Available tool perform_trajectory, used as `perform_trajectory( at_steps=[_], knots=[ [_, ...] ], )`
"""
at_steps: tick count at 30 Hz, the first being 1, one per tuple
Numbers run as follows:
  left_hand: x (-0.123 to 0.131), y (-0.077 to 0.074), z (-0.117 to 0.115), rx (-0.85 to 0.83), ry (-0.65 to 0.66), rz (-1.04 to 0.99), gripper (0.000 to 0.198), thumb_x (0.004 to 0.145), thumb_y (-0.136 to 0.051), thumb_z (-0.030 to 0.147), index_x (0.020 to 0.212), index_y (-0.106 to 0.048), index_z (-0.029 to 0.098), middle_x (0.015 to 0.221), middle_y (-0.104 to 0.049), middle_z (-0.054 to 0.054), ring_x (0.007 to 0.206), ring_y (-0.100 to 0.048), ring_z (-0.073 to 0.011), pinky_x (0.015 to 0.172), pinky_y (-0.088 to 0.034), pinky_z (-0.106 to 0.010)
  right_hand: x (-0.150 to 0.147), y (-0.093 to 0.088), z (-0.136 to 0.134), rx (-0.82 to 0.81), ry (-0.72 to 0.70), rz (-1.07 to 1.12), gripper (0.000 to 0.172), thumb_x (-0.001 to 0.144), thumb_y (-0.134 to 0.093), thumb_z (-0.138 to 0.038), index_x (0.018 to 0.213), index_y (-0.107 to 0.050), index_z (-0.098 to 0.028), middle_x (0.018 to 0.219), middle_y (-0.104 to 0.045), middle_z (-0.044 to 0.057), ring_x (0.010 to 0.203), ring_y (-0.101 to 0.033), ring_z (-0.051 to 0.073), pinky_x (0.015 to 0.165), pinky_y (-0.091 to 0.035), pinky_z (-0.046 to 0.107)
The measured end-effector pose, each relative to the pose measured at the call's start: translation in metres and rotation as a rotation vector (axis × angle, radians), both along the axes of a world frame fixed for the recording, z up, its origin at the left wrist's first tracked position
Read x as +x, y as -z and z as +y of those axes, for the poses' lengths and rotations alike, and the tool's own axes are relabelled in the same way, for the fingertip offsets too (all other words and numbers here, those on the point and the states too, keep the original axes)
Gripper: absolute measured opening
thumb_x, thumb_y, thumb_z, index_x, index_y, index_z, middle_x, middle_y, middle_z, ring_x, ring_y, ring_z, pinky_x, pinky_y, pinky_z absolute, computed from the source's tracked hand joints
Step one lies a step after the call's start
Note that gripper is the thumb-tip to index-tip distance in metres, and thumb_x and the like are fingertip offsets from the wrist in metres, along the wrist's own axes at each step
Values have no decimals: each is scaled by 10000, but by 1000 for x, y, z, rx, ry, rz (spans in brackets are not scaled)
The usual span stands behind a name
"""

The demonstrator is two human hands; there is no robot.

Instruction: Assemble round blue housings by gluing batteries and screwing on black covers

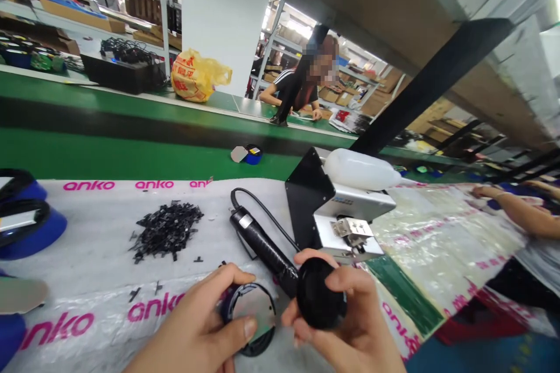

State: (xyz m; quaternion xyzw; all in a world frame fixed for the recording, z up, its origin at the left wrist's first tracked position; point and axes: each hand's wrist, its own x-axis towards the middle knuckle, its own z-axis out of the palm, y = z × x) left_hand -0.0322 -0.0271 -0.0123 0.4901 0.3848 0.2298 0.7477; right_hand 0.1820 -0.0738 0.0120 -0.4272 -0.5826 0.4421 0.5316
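A round dark housing (pixel 262 344) with a flat greyish plate (pixel 259 305) set in its face sits at the near end of the black corded tool (pixel 265 247), just left of its tip. The left hand (pixel 203 317) grips it: the thumb presses on the plate from the near side, the index finger curves along the upper rim, and the rest of the grip is hidden beneath. A glossy black cap (pixel 318 297), just right of the tool's tip, is pinched in the right hand (pixel 361 323), thumb on its face, index finger behind its top edge, other fingertips at its lower left. Cap and housing are near each other but apart.

Left of the tool lies a pile of small black parts (pixel 168 230), with a few strays nearer the person, on a white sheet (pixel 100 280) with pink lettering. Right of the tool stands a silver-and-black machine (pixel 345 204) bearing a white bottle (pixel 359 169). Well left of the tool are blue housings (pixel 39 233). Beyond it, a small blue round unit (pixel 254 155) sits on the green bench (pixel 131 154); farther beyond, a person (pixel 301 84) sits, and far right shows a co-worker's arm (pixel 516 210).
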Motion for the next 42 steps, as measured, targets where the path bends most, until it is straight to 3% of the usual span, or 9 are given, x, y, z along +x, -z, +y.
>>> perform_trajectory(
  at_steps=[6,9,13,16,19,23,28,33,42],
  knots=[
    [-2,0,2,3,59,33,542,841,-693,562,1205,-517,201,483,-610,57,423,-564,-119,416,-400,-153,18,-2,4,73,-194,-12,99,926,-670,-373,1024,-668,-388,1403,-480,31,1183,-646,302,942,-563,462],
    [-3,-1,1,-16,64,61,605,838,-683,589,1253,-496,191,472,-618,40,422,-561,-127,429,-400,-165,21,1,5,131,-118,5,320,953,-627,-368,1252,-623,-480,1393,-515,37,1169,-662,296,942,-574,464],
    [-3,-3,0,-22,50,89,585,845,-684,551,1261,-488,190,487,-623,37,422,-545,-120,435,-405,-170,15,4,3,112,9,-60,667,809,-798,-442,1409,-523,-348,1473,-507,124,1294,-574,324,1052,-496,393],
    [-2,-6,1,-25,42,67,543,845,-682,522,1232,-497,189,487,-599,51,429,-549,-121,442,-430,-176,11,5,1,133,-89,-113,544,865,-762,-279,1334,-512,-398,1567,-367,99,1249,-613,317,1001,-544,432],
    [-1,-6,1,-21,48,49,489,854,-670,494,1201,-507,191,476,-559,70,432,-554,-125,444,-447,-183,10,6,0,172,-120,-216,540,900,-673,-98,1287,-484,-425,1505,-395,64,1202,-644,252,935,-589,369],
    [-2,-4,1,-18,41,31,440,867,-662,456,1189,-507,199,477,-546,80,418,-552,-121,439,-447,-180,11,5,-2,201,-155,-419,426,911,-696,-202,1245,-533,-411,1499,-397,36,1248,-602,243,1022,-537,369],
    [-1,-5,0,-25,20,1,408,858,-667,397,1186,-508,213,481,-551,86,421,-548,-117,440,-470,-182,9,12,-5,304,-57,-544,597,886,-738,-287,1423,-479,-316,1349,-596,106,1266,-593,276,1035,-530,361],
    [0,-3,0,-8,7,-4,359,851,-661,389,1136,-532,212,481,-544,92,407,-544,-111,405,-441,-159,11,13,-11,252,2,-683,618,886,-741,-334,1446,-477,-331,1415,-588,44,1323,-553,206,1095,-444,250],
    [0,-6,-1,-22,-5,-2,341,850,-648,341,1141,-523,213,465,-544,85,405,-532,-119,415,-444,-173,17,21,-13,190,-36,-630,674,886,-731,-442,1483,-428,-372,1424,-595,10,1247,-621,209,1066,-461,248]
  ],
)
